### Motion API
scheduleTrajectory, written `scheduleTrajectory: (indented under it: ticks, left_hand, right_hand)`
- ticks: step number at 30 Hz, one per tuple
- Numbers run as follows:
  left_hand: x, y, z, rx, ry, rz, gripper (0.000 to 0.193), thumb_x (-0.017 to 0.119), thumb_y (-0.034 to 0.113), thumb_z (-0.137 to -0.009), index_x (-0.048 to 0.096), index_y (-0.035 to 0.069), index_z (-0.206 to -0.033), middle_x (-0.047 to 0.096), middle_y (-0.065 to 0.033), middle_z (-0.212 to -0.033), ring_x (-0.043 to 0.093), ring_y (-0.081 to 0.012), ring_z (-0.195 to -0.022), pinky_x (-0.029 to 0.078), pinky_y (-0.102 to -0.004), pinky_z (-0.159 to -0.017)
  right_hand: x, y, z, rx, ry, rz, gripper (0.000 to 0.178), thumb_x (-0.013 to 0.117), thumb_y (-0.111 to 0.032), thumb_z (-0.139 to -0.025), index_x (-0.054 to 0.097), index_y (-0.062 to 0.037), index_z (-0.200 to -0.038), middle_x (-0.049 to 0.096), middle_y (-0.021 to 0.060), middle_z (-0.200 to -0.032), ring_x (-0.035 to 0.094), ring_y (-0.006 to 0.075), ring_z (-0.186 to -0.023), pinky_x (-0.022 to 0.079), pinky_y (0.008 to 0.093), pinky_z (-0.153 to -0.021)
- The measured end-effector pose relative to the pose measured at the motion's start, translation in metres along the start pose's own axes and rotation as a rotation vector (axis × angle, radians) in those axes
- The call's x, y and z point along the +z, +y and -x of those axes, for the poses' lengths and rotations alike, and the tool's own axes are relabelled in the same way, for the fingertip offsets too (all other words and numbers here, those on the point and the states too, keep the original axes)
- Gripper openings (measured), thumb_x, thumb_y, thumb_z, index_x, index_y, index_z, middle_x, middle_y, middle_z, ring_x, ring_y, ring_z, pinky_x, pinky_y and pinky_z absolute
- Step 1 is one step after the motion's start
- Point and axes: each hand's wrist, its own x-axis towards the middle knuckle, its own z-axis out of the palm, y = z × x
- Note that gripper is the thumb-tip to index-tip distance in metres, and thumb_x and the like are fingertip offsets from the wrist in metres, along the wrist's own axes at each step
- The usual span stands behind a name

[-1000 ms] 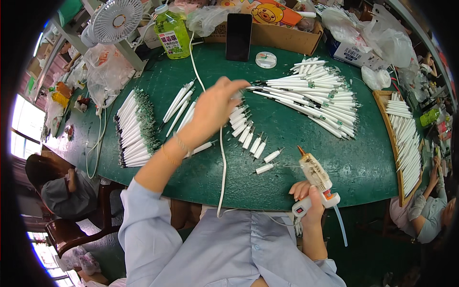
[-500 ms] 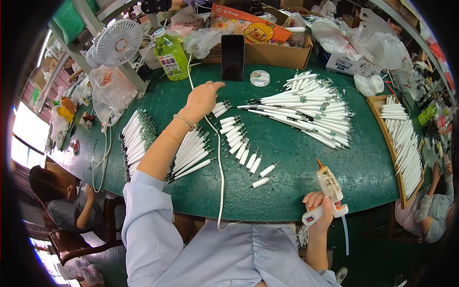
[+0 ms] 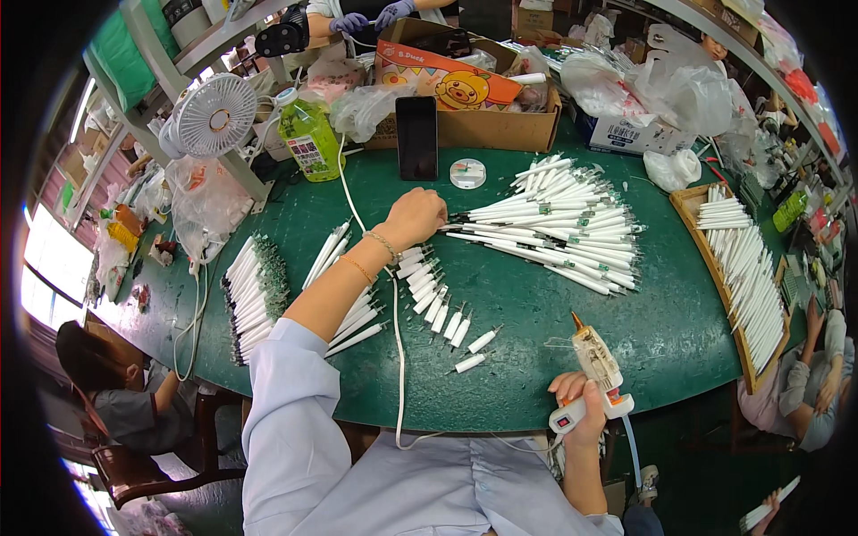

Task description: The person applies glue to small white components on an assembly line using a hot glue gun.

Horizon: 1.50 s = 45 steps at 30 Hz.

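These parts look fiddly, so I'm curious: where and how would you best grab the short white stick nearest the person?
I'd probably pinch the short white stick across the middle of its body, from above and the near side: it lies flat, the body is thicker than its thin tip, and the next stick lies beyond it.

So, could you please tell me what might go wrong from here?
The glue gun in the right hand has its nozzle over the green table, so stray glue might drip there. The white cord runs under the left hand's wrist and beside the short white cylinders; a tug could scatter them.
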Motion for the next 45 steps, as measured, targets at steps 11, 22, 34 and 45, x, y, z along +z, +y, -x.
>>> scheduleTrajectory:
  ticks: [11,22,34,45]
  left_hand:
    - [0.005,-0.007,-0.005,0.046,-0.047,0.053,0.008,0.060,0.012,-0.071,0.064,0.006,-0.075,0.058,-0.0099,-0.082,0.052,-0.0269,-0.084,0.042,-0.0368,-0.076]
    - [-0.006,-0.030,0.002,-0.015,0.227,0.253,0.013,0.060,0.014,-0.072,0.062,0.002,-0.079,0.061,-0.0133,-0.082,0.058,-0.0277,-0.074,0.045,-0.0356,-0.066]
    - [0.000,-0.016,0.052,-0.139,0.133,-0.188,0.012,0.064,0.018,-0.070,0.062,0.007,-0.074,0.055,-0.0093,-0.078,0.055,-0.0253,-0.079,0.047,-0.0358,-0.068]
    - [-0.002,-0.023,0.053,-0.156,0.127,-0.135,0.014,0.060,0.016,-0.071,0.063,0.003,-0.076,0.056,-0.0102,-0.081,0.055,-0.0249,-0.080,0.048,-0.0352,-0.069]
  right_hand:
    - [0.002,-0.002,-0.002,-0.003,-0.006,0.014,0.035,0.043,-0.031,-0.085,0.044,-0.0045,-0.062,0.045,0.0096,-0.061,0.046,0.0197,-0.064,0.034,0.0272,-0.057]
    - [0.004,0.000,-0.001,-0.015,0.016,0.029,0.033,0.042,-0.029,-0.084,0.044,-0.0043,-0.062,0.045,0.0098,-0.061,0.046,0.0193,-0.064,0.036,0.0276,-0.058]
    - [-0.001,0.004,0.000,-0.002,0.002,-0.013,0.033,0.044,-0.026,-0.084,0.046,-0.0016,-0.063,0.048,0.0110,-0.063,0.048,0.0220,-0.067,0.039,0.0333,-0.067]
    - [0.031,-0.011,-0.058,0.323,-0.072,-0.096,0.027,0.047,-0.027,-0.084,0.052,-0.0033,-0.073,0.057,0.0153,-0.101,0.053,0.0191,-0.092,0.040,0.0298,-0.077]
